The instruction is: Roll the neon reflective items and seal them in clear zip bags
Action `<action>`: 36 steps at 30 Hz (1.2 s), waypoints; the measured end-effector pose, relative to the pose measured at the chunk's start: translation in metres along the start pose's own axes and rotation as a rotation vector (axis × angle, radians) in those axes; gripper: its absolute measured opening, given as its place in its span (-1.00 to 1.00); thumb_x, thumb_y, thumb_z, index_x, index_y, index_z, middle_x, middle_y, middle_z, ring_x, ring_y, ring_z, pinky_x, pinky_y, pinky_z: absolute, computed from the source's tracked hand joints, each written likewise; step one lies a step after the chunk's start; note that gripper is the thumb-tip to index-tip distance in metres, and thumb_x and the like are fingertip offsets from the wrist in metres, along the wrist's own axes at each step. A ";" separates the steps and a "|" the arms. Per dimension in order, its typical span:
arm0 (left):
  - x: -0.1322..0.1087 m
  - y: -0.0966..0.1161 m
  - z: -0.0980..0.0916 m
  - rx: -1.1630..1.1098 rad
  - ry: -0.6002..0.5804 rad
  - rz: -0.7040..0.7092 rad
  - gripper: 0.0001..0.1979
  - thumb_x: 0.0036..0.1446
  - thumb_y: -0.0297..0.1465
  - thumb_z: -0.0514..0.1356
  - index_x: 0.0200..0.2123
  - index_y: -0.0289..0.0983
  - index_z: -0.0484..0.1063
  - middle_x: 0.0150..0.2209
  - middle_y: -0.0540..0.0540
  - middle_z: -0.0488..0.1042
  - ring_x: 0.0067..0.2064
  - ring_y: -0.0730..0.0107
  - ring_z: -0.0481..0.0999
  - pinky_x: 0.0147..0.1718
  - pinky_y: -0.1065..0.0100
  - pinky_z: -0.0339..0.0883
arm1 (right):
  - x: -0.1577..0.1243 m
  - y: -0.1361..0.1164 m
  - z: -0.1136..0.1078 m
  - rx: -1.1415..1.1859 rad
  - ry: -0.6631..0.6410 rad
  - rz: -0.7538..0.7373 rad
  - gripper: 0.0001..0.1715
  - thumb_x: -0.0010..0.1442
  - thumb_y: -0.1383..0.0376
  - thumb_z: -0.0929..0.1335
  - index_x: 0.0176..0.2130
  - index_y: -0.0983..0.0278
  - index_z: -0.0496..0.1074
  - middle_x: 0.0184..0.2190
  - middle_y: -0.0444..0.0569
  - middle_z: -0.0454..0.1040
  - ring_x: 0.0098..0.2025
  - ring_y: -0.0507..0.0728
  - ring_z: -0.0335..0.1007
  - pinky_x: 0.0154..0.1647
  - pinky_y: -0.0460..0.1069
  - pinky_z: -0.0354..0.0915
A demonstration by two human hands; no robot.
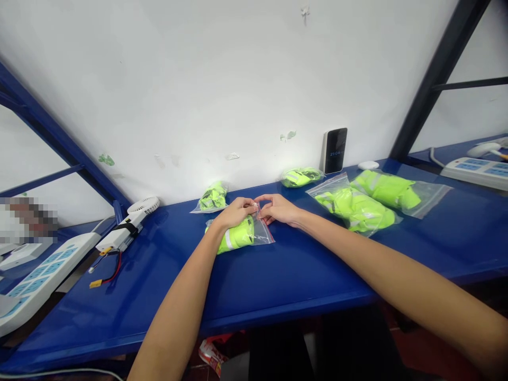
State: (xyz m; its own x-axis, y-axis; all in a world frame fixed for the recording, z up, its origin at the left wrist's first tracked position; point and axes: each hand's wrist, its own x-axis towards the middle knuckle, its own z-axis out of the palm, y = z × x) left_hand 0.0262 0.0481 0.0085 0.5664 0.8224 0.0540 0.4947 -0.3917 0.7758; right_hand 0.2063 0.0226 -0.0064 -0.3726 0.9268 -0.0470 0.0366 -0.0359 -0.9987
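Note:
A clear zip bag (236, 236) with a folded neon-yellow reflective item inside lies on the blue table (273, 275), its red-edged opening toward the right. My left hand (237, 212) rests over the bag's top, its fingers closed on the upper part of the opening. From the right, my right hand (278, 208) pinches the same red edge, thumb and index finger close to the left fingertips.
Similar bags lie at the wall (214, 197), (300, 177) and at the right (357, 209), (391, 190). A clock display (335, 151) stands behind. At left are a fan (143, 205), battery (122, 233), wires and power strip (45, 275).

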 end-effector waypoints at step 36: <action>-0.002 0.001 0.001 0.106 0.059 0.048 -0.73 0.10 -0.21 0.14 -0.36 -0.32 0.48 -0.40 -0.09 0.54 -0.37 0.37 0.46 -0.36 0.38 0.27 | 0.001 0.001 0.008 -0.004 0.142 -0.012 -0.44 -0.03 0.52 0.41 0.01 0.40 0.37 -0.57 -0.10 0.48 -0.54 0.01 0.38 -0.49 -0.11 0.37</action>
State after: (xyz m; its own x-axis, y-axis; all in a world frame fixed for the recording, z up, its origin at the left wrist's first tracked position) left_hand 0.0262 0.0453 0.0081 0.5531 0.8231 0.1292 0.5365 -0.4704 0.7007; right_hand 0.1983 0.0203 -0.0075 -0.2376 0.9708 -0.0317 0.0368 -0.0236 -0.9990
